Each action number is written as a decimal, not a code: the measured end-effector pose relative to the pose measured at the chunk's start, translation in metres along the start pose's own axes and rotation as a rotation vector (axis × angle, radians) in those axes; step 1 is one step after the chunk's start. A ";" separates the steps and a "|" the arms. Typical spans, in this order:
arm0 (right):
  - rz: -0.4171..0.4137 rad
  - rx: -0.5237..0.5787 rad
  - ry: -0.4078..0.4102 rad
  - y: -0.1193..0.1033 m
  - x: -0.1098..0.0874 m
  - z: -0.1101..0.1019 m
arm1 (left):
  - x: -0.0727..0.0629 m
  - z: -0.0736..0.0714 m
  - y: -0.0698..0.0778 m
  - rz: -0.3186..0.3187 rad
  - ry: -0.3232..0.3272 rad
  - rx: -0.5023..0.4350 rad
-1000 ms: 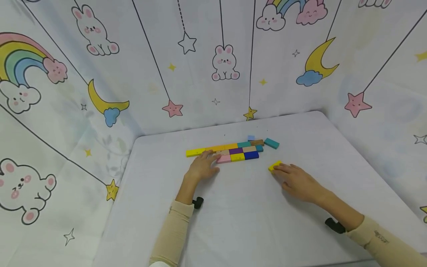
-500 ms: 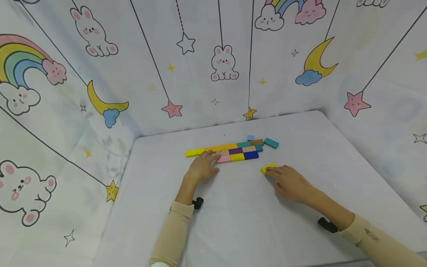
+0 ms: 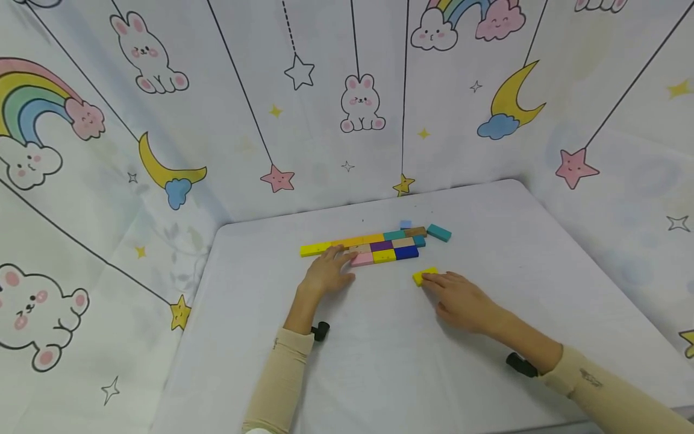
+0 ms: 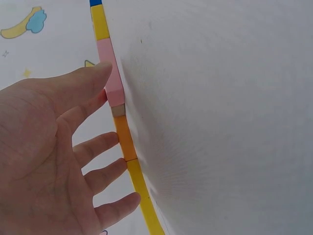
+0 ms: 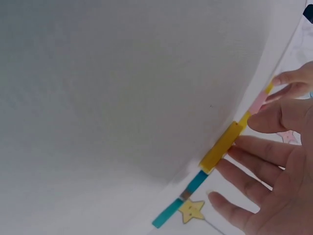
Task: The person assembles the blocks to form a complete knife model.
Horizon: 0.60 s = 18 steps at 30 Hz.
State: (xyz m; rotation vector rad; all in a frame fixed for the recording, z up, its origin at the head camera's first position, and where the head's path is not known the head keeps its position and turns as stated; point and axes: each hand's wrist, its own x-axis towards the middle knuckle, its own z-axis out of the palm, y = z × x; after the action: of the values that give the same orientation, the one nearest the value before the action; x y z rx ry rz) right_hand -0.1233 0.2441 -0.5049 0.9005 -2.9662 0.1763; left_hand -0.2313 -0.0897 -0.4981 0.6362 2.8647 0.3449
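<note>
My right hand (image 3: 466, 304) rests its outstretched fingertips on a loose yellow block (image 3: 425, 275), in front of the other blocks. In the right wrist view the fingers lie along the far side of this yellow block (image 5: 221, 147), the thumb held apart from it. My left hand (image 3: 326, 271) is spread at the left part of the block rows, fingertips by the pink block (image 3: 362, 259) and the tan block (image 3: 359, 248). In the left wrist view its thumb tip overlaps the pink block (image 4: 111, 73), and other fingers reach the orange block (image 4: 125, 138) and yellow block (image 4: 142, 191).
Beside the pink block lie another yellow block (image 3: 384, 256) and a dark blue block (image 3: 406, 252). Behind are a purple block (image 3: 381, 246) and a brown block (image 3: 415, 231). A teal block (image 3: 439, 232) and a light blue block (image 3: 405, 224) lie apart on the white tabletop (image 3: 260, 374).
My right hand has slid the loose yellow block leftward over the table, closer to the front row. The left hand has stayed in place.
</note>
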 end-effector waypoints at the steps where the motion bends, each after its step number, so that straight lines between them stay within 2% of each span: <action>1: -0.004 -0.004 -0.001 -0.001 0.001 0.000 | 0.000 0.000 0.000 0.002 0.001 0.001; 7: -0.027 -0.030 -0.003 -0.006 0.005 0.001 | 0.001 0.001 -0.001 0.007 0.007 0.006; 18: -0.020 -0.025 -0.041 -0.019 0.014 -0.003 | 0.001 0.000 0.000 -0.009 -0.005 0.002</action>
State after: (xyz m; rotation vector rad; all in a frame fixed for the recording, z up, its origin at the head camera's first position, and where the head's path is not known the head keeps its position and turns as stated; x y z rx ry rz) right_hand -0.1247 0.2211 -0.4994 0.9422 -2.9886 0.1213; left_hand -0.2319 -0.0893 -0.4985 0.6238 2.8630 0.3385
